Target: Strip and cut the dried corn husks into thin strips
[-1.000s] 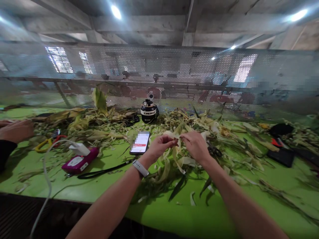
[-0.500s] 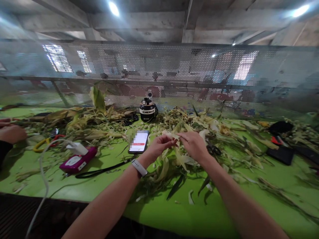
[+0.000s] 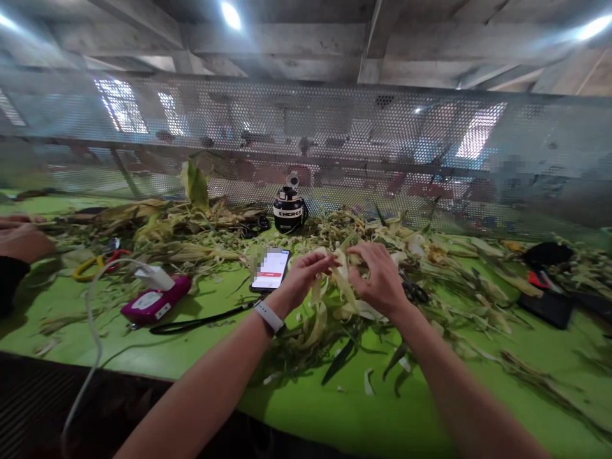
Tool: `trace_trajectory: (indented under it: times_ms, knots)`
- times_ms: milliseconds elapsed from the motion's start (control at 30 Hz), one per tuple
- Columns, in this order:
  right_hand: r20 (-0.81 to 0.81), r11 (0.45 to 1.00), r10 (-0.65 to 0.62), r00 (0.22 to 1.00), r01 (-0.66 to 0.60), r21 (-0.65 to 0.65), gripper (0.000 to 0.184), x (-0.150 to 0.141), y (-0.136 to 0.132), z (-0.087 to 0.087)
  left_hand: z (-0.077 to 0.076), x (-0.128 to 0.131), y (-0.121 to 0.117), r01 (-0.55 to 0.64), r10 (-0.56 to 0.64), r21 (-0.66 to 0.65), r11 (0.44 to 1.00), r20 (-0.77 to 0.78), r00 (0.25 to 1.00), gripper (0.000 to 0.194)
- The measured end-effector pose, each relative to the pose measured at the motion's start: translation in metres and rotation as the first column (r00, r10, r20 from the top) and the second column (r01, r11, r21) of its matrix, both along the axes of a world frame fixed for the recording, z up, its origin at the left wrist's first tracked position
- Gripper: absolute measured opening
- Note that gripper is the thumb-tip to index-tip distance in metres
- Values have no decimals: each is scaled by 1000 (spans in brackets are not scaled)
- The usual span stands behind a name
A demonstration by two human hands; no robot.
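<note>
My left hand, with a pale watch on its wrist, is closed with thumb and fingers pinched on a pale corn husk. Strips of it hang below the fingertips. Just to the right, my right hand is open, thumb and fingers apart and curved near the husk, with nothing seen between them. Beneath both hands lies a loose heap of husk strips on the green table. Black-handled scissors lie partly hidden beside my right wrist.
Left of my hands lie a lit phone, a black strap and a purple power block with a white cable. A black bottle stands behind. Another person's hand is at far left. A perforated screen spans the back.
My right hand has let go of the husk and opened, its fingers drawing slightly apart from my left hand. The left still pinches the husk. The whole view has shifted slightly.
</note>
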State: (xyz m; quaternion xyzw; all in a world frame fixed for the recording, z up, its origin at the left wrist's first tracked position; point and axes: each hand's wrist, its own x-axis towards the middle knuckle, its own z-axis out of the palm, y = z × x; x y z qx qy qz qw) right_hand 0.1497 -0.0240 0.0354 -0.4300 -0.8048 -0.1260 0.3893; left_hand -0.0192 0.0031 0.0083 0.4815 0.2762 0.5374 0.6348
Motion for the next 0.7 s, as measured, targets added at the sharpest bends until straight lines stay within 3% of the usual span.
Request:
trace_trajectory:
  times_ms: [67,167,300,700]
  knots:
    - [5,994,-16,1000,16,-105,17,-5,-3,-1,2,-1,0,-51,51,14,999,15,999,24]
    - [36,959,28,999,-17,-282,28,-14,-2,-10,2,0,0,-77,77,-6,997,38,996,26]
    - [68,914,93,993,-58,-401,32,-24,0,-22,-2,2,1,-74,74,-4,997,14,997,27]
    - [296,939,82,952,26,-343,31,-27,-5,-22,-8,3,2,-169,167,-15,986,-76,983,29]
